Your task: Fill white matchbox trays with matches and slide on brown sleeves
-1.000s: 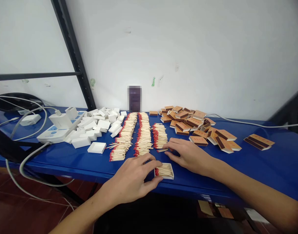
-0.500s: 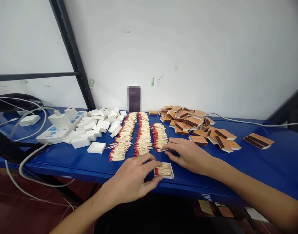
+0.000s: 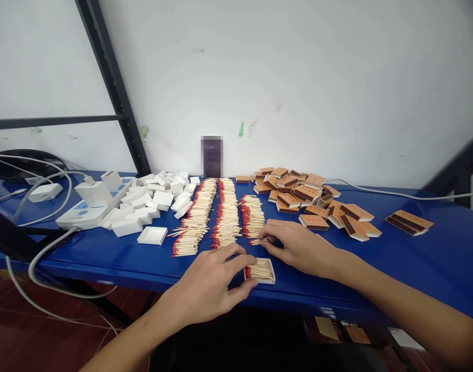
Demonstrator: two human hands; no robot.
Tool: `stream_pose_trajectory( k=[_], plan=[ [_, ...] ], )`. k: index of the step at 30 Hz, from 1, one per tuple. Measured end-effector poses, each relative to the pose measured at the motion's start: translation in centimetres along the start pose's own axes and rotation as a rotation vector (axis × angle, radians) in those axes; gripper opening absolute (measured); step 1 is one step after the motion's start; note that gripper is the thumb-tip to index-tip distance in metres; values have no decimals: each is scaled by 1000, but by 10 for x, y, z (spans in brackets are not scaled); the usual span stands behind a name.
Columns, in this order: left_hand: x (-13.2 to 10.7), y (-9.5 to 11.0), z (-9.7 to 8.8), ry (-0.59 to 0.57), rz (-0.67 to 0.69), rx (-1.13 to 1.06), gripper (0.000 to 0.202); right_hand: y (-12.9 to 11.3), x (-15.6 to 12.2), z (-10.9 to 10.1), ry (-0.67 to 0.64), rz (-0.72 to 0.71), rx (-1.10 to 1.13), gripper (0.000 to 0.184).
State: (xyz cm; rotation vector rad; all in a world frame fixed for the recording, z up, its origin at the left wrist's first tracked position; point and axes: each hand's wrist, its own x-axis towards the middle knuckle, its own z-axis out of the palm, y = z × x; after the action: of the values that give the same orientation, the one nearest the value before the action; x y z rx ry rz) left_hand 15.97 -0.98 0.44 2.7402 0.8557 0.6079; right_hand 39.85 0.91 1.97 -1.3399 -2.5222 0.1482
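The tray point(image 3: 261, 271) is gripped by the left hand point(image 3: 209, 287); loose matches point(image 3: 255, 241) are pinched by the right hand point(image 3: 300, 249), heads best kept aligned.

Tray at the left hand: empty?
No. The white tray in the left hand's grip holds a layer of red-tipped matches.

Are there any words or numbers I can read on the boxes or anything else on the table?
Nothing can be read.
Orange matchbox sleeves: faint print, too small to read.
Dark card by the wall: blurred out.
White power strip: blue marks, too small to read.
White trays: no print shows.
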Motion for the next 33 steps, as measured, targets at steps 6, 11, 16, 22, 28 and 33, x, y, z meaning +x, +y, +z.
stream_pose_trajectory(
  k=[6,11,16,22,28,33],
  plan=[
    [-1,-1,1,-3,-2,-9,26,2,-1,-7,-99,58,113,18],
    [0,0,-1,-11,4,-21,25,-2,1,-19,-224,78,130,27],
    [-1,1,-2,-23,-9,-16,25,-9,8,-27,-344,58,20,19],
    [1,2,0,28,-113,-69,31,-16,13,-39,-337,36,45,15],
    [2,2,-1,40,-133,-108,32,-30,4,-40,-409,-39,223,12],
    [1,3,-2,38,-83,-64,18,-32,-2,-32,-370,12,221,10]
  ],
)
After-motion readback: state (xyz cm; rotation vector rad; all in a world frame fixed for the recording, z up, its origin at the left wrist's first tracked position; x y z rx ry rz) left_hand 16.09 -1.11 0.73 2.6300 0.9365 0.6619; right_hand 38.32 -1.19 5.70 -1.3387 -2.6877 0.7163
